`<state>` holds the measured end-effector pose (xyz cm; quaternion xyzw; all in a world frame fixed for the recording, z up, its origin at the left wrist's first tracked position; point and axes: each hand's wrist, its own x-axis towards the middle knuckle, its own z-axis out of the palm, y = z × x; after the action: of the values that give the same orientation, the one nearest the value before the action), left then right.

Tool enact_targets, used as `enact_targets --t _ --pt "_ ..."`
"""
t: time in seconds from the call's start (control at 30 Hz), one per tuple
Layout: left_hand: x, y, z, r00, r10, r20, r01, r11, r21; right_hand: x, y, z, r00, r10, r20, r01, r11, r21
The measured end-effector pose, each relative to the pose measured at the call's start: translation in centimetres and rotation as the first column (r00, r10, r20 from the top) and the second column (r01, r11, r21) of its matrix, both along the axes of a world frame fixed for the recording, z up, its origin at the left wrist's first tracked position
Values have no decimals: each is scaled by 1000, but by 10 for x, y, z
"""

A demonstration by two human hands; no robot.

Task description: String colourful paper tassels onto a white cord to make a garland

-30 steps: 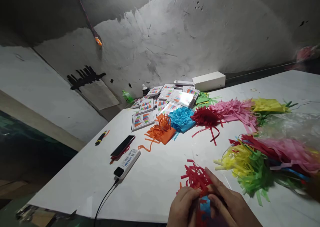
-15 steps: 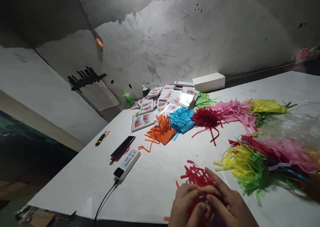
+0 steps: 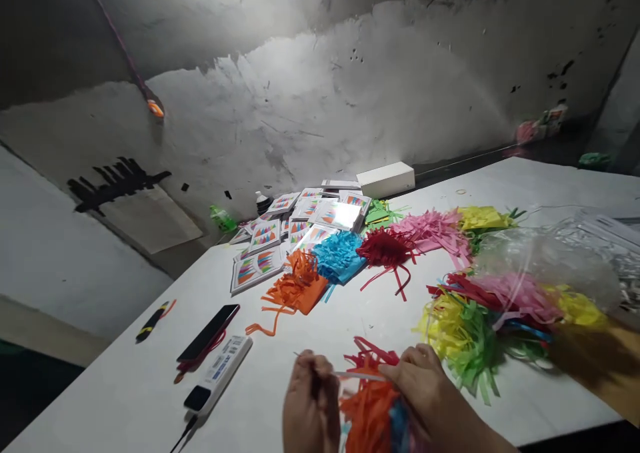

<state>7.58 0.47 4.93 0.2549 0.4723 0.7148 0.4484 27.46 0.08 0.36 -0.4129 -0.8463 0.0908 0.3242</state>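
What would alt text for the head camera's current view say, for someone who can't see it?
A person's left hand and right hand hold a thin pale band across red and orange paper fringe at a white table. Beyond lie colorful fringed bundles, printed packs and a white box; a phone and power strip lie to the left.

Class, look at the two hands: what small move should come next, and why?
Probably wrap the pale strip around the bundle. The left hand and right hand seem to grip it on either side, and it stretches across the red and orange fringes, apparently untied.
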Motion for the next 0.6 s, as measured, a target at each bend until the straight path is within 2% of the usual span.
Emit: enact_targets --t 0.07,0.13,0.23,0.37,0.47,0.53,0.6 --pt "-21 10 18 985 11 174 -23 997 68 23 17 6 993 -47 110 41 997 58" --pt "-44 15 35 944 50 326 -108 981 162 57 39 17 981 -125 149 113 990 84" --pt "-80 16 49 929 133 346 -220 949 226 124 76 42 946 -259 195 232 961 149" --pt "-125 18 47 934 238 265 -307 914 263 215 116 76 890 -420 178 385 901 202" --pt "-149 22 45 893 346 287 -420 870 258 267 135 92 849 -509 141 484 856 182" --pt "-156 25 48 870 395 295 -470 846 252 285 144 96 820 -563 106 546 824 155" --pt "-153 28 50 876 395 276 -464 848 255 284 149 97 797 -600 63 590 797 125"
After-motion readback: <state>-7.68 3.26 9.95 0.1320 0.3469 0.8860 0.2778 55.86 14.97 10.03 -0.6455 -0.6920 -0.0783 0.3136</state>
